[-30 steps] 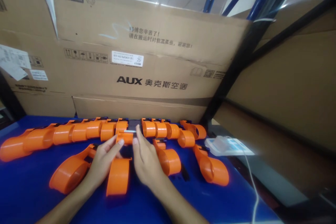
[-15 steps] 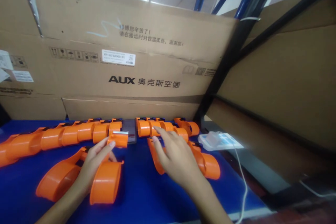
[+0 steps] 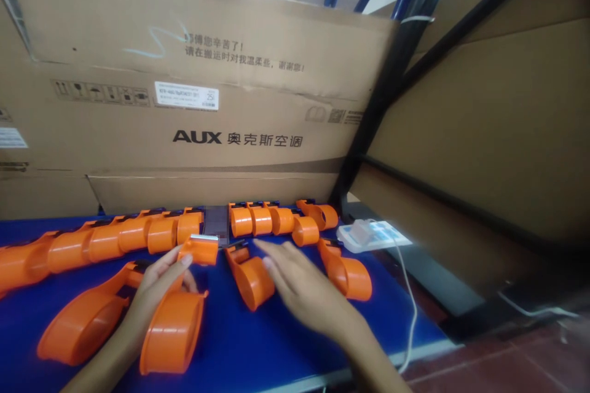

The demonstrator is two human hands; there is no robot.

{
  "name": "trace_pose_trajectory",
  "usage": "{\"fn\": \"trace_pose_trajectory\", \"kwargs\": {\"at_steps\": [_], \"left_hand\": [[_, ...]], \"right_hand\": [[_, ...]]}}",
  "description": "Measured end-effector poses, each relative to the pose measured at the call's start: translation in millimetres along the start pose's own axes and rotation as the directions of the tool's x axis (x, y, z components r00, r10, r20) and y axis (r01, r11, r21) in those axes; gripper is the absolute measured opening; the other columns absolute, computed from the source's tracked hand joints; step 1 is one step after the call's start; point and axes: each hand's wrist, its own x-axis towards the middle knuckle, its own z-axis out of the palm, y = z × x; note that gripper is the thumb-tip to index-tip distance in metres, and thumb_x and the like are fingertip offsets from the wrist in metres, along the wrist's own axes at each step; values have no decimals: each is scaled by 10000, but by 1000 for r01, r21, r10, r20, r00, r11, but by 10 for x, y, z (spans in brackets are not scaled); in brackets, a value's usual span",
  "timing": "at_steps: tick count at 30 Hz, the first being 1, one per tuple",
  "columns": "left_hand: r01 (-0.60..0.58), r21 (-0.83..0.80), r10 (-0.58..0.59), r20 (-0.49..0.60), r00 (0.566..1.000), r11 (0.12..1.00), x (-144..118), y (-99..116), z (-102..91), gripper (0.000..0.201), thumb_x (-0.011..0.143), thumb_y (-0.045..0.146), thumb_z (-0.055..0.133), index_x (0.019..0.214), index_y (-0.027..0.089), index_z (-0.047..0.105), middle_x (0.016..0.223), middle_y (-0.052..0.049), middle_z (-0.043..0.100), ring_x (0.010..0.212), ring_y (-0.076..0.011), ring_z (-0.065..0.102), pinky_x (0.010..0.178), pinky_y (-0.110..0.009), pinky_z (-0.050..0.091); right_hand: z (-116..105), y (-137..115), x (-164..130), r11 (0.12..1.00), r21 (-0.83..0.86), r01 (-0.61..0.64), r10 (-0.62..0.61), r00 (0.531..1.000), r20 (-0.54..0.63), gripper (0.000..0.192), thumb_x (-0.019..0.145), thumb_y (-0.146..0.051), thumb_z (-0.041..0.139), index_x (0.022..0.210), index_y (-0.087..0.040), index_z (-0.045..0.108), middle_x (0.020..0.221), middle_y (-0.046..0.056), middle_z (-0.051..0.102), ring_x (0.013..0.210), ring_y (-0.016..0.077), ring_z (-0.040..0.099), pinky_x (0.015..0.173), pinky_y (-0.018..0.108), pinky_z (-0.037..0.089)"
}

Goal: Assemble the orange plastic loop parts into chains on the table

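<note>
My left hand [image 3: 161, 279] is closed around an orange tape dispenser [image 3: 174, 334], its round drum hanging toward me and its pale toothed edge pointing up. Beside that wrist, on the left, another orange tape dispenser [image 3: 85, 325] lies on the blue surface. My right hand [image 3: 302, 285] hovers with fingers stretched out and nothing visibly held. Just left of its thumb lies an orange tape dispenser [image 3: 253, 282]; whether the fingers touch it I cannot tell. Right of that hand is one more orange tape dispenser [image 3: 350, 276].
Rows of orange tape dispensers [image 3: 133, 233] line the back of the blue table [image 3: 221, 344], with a dark flat object [image 3: 216, 225] between them. A large cardboard panel [image 3: 258, 86] stands behind. A white power strip [image 3: 373, 236] with its cable sits right, near a black rack post [image 3: 369, 129].
The view has shifted, so the scene sits further left. My right hand has drawn back slightly, uncovering the dispenser by its thumb. My left hand keeps its grip.
</note>
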Motion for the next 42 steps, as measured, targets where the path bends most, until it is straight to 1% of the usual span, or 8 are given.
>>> {"fn": "trace_pose_trajectory", "kwargs": {"at_steps": [3,7,13,16,22,28,38,42], "left_hand": [[-11,-2,11,18,1000,1000,-18,-13,-2,345,739,500,737,803,179,629,541,-29,670,410,-142,552,416,-214,396],[-37,4,37,62,997,999,-57,-36,21,322,787,485,712,851,184,619,563,-16,666,434,-128,550,439,-203,408],[-27,-2,28,44,999,1000,-68,-16,59,324,799,476,709,893,178,624,571,-5,664,435,-109,542,444,-184,405],[-4,-3,4,35,999,1000,-27,-30,58,403,774,496,722,1005,176,639,556,-9,666,428,-126,553,440,-198,411],[8,21,-8,-12,1000,1000,31,-73,59,576,721,540,737,1144,160,640,516,-28,665,398,-153,555,413,-208,397],[-9,9,9,-17,1000,1000,-20,-41,103,562,695,544,751,1091,155,664,505,-24,652,398,-152,545,405,-209,383],[-20,11,19,59,998,1000,0,-73,50,483,750,496,733,1092,165,654,535,-23,662,447,-143,556,454,-207,409],[-41,-38,41,4,999,998,-43,39,13,357,733,502,745,824,168,656,548,-27,671,429,-132,556,439,-204,407]], "right_hand": [[-148,275,-48,976,-194,-98,105,994,29,347,959,-309,505,1267,-220,638,1244,130,635,1210,318,522,1048,513,386],[-158,467,-160,945,-305,-120,204,944,259,583,696,-337,804,1249,-275,631,1319,123,538,1248,377,433,1037,538,343],[-33,441,-151,959,-272,-84,181,917,357,306,733,-277,752,1024,-256,659,1170,78,539,1104,303,473,953,469,385],[-15,433,-123,968,-244,-63,150,923,355,231,765,-270,718,984,-250,647,1142,71,534,1077,285,473,936,451,390],[-60,461,-175,964,-250,-88,165,939,303,328,778,-310,697,1098,-271,636,1225,90,511,1126,312,461,987,503,357],[-29,480,-193,946,-313,-91,191,932,307,315,738,-210,705,1044,-246,643,1163,96,532,1107,321,476,968,510,373],[79,431,-97,956,-292,-27,113,952,283,259,793,-249,683,1037,-244,594,1117,73,547,1046,290,517,935,477,395],[92,415,-75,956,-294,-5,86,961,264,243,842,-257,644,1081,-250,606,1148,83,554,1069,290,526,948,465,393]]}}
